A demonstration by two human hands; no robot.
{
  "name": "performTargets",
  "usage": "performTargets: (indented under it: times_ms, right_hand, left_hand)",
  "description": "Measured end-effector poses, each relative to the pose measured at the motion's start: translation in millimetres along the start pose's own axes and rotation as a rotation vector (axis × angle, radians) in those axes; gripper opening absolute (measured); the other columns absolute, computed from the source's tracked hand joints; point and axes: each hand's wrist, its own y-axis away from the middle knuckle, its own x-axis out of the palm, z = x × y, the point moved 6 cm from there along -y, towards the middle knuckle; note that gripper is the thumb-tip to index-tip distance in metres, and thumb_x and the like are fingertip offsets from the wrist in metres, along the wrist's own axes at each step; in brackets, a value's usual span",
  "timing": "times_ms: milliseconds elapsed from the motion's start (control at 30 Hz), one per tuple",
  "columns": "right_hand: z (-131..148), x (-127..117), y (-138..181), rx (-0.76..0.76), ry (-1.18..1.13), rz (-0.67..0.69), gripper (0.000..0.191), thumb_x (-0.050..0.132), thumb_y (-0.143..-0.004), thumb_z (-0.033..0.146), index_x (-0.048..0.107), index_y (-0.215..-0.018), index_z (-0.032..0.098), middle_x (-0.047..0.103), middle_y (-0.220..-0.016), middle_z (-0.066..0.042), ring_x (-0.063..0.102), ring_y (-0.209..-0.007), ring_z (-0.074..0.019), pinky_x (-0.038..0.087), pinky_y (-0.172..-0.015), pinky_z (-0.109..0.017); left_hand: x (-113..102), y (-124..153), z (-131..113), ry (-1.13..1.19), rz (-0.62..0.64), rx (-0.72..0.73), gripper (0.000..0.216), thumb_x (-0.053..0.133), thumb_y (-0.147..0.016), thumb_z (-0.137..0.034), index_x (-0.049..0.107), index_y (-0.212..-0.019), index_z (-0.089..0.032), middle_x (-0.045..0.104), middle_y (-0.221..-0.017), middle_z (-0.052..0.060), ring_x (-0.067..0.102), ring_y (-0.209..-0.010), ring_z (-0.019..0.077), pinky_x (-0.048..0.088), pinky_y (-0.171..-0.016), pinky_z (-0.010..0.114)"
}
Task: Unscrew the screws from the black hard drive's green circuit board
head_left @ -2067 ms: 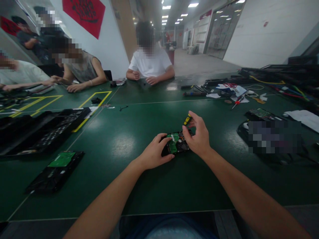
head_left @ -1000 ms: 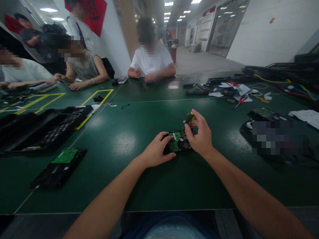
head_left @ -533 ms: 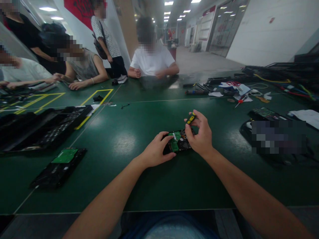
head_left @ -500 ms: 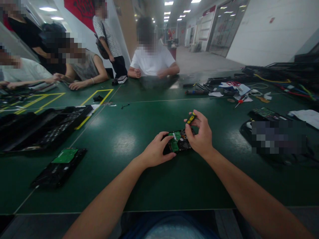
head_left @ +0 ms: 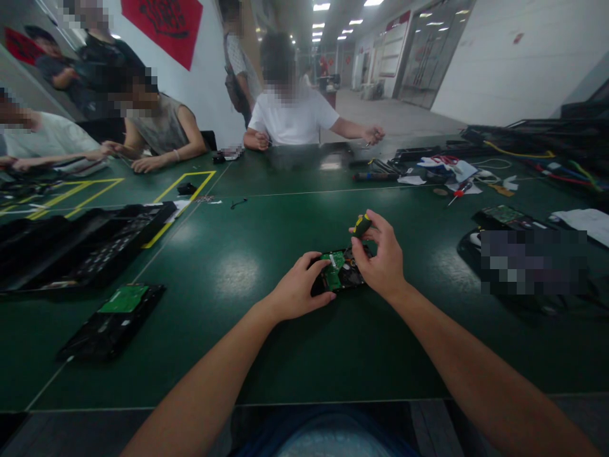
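A hard drive [head_left: 335,274] with a green circuit board lies on the table in front of me. My left hand [head_left: 301,287] grips its left end, thumb along the near side and fingers over the far side. Between the thumb and fingers of my right hand [head_left: 380,257] is a screwdriver with a black and yellow handle [head_left: 362,225], held upright and slightly tilted over the drive's right part. The fingers hide the screwdriver's tip, so I cannot tell whether it touches a screw.
Another drive with a green board [head_left: 124,298] lies at the left, near a long black casing [head_left: 85,251]. At the right are a red screwdriver [head_left: 459,193], cables, papers and another circuit board [head_left: 505,216]. Several people sit or stand across the green table [head_left: 295,355].
The screwdriver handle has turned in my right fingers and shifted slightly left. My left hand and the drive stay put. The person opposite has stretched an arm out to the right.
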Motion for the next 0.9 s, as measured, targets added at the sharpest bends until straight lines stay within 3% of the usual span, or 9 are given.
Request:
performTargets:
  times_ms: [200, 433, 700, 900]
  right_hand:
    - [1.2, -3.4, -2.5, -0.033, 0.041, -0.020, 0.063, 0.070, -0.096, 0.031, 0.045, -0.154, 0.033, 0.061, -0.138, -0.011, 0.070, -0.108, -0.0282, 0.068, -0.086, -0.051]
    - [3.5, -4.8, -3.6, -0.045, 0.032, -0.004, 0.058, 0.062, -0.101, 0.031, 0.043, -0.155, 0.034, 0.060, -0.143, -0.011, 0.072, -0.104, -0.0264, 0.067, -0.092, -0.051]
    - [3.7, -8.3, -4.5, -0.059, 0.038, -0.050, 0.055, 0.073, -0.094, 0.031, 0.049, -0.143, 0.033, 0.058, -0.128, -0.008, 0.067, -0.099, -0.0241, 0.066, -0.077, -0.044]
    - [3.2, -7.9, -3.7, -0.071, 0.029, -0.053, 0.057, 0.075, -0.093, 0.031, 0.049, -0.143, 0.034, 0.057, -0.128, -0.008, 0.066, -0.101, -0.0247, 0.066, -0.080, -0.046]
  left_hand:
    - [1.2, -0.5, -0.2, -0.013, 0.013, -0.001, 0.075, 0.078, -0.089, -0.045, 0.048, -0.154, -0.023, 0.041, -0.159, 0.017, 0.049, -0.145, 0.0381, 0.047, -0.120, 0.056]
    - [1.9, -0.7, 1.6, -0.006, 0.009, -0.002, 0.075, 0.078, -0.088, -0.046, 0.048, -0.153, -0.024, 0.042, -0.159, 0.017, 0.049, -0.146, 0.0383, 0.047, -0.120, 0.056]
    - [2.0, -0.3, 2.3, -0.024, 0.022, -0.018, 0.077, 0.078, -0.088, -0.047, 0.048, -0.154, -0.023, 0.041, -0.159, 0.018, 0.049, -0.145, 0.0381, 0.048, -0.119, 0.055]
    - [1.5, -0.2, 1.8, -0.008, 0.012, -0.015, 0.076, 0.078, -0.088, -0.046, 0.048, -0.154, -0.025, 0.042, -0.159, 0.016, 0.049, -0.146, 0.0383, 0.048, -0.119, 0.057]
